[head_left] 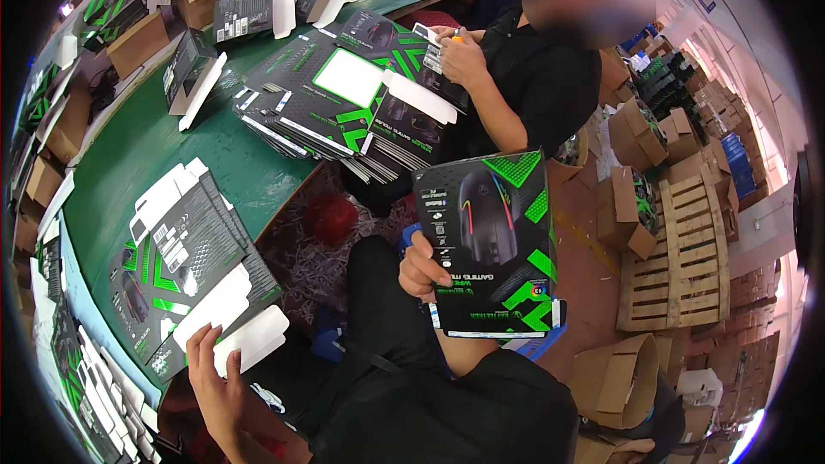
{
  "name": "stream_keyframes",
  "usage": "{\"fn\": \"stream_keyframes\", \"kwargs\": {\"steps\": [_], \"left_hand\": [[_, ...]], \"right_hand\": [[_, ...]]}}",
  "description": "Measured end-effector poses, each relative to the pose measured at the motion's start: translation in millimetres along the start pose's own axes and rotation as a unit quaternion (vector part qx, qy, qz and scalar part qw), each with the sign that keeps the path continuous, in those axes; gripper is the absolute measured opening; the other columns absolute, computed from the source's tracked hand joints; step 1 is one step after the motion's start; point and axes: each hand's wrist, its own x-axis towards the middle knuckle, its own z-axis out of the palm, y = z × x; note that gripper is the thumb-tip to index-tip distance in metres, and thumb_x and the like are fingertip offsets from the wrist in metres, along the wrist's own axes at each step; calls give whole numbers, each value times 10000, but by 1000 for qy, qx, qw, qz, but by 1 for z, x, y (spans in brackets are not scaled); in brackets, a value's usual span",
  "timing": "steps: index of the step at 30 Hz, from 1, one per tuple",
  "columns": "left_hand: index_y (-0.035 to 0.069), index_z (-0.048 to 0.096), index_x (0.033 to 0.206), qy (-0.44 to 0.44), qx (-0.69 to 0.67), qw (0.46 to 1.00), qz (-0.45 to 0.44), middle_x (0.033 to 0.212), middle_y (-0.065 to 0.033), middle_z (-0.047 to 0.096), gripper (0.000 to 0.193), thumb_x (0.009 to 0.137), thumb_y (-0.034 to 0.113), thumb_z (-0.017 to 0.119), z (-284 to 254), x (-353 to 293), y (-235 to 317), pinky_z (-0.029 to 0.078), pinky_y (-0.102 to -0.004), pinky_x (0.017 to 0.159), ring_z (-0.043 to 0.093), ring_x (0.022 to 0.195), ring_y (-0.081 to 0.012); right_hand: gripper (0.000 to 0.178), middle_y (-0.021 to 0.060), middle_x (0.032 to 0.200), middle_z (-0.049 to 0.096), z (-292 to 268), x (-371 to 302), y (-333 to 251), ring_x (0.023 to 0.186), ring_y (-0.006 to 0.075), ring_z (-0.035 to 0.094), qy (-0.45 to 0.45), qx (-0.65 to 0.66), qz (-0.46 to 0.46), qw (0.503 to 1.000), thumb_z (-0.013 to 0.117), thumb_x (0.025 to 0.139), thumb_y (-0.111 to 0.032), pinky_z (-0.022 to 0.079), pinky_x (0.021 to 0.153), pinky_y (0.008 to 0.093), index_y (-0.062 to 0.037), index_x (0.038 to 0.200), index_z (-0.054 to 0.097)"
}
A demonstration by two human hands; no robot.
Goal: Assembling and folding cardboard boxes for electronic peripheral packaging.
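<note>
My right hand (419, 270) grips the left edge of a black-and-green mouse box (494, 245), raised above the right side of my lap. The box's printed front, with a picture of a computer mouse, faces me upright. To the left, my left hand (216, 378) is open, fingers apart, beside a stack of flat printed boxes (193, 245) on the table's near edge. Its fingertips lie at the white flaps (225, 305) of that stack; whether they touch is hard to tell.
Across the green table (116, 180) lies a larger pile of flat boxes (296, 90). A co-worker's hands (460, 58) hold a small orange item there. Folded boxes (249, 17) stand behind. On the right are a wooden pallet (675, 266) and open cartons (614, 378).
</note>
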Motion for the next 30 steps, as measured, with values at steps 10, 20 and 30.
{"fn": "stream_keyframes", "kwargs": {"steps": [10, 20, 30], "left_hand": [[-12, 593, 1214, 9, 27, 999, 25, 1268, -218, 565, 377, 853, 61, 674, -4, -3, -10, 428, -438, 1030, 557, 1186, -404], [-3, 602, 1205, 9, 41, 999, 21, 1256, -220, 570, 366, 852, 55, 679, -5, -2, -11, 446, -439, 1005, 561, 1173, -414], [9, 630, 1157, 76, 38, 996, 22, 1179, -197, 609, 327, 853, 95, 711, -8, -12, -20, 496, -433, 924, 611, 1081, -395]], "right_hand": [[776, 79, 652, 668, -5, 6, 22, 338, 62, 255, -30, 70, -2, 997, 540, 883, -708, 219, 373, 232, 24, 1137, 566], [803, 132, 734, 633, -18, -1, 19, 558, 171, 466, -20, 64, 28, 997, 499, 894, -702, 370, 554, 312, 42, 1194, 532], [520, 120, 1353, 606, -3, 86, 65, 1191, 224, 610, 449, -156, 59, 878, 502, 1042, -414, 483, 1033, 382, -44, 1407, 498]]}}
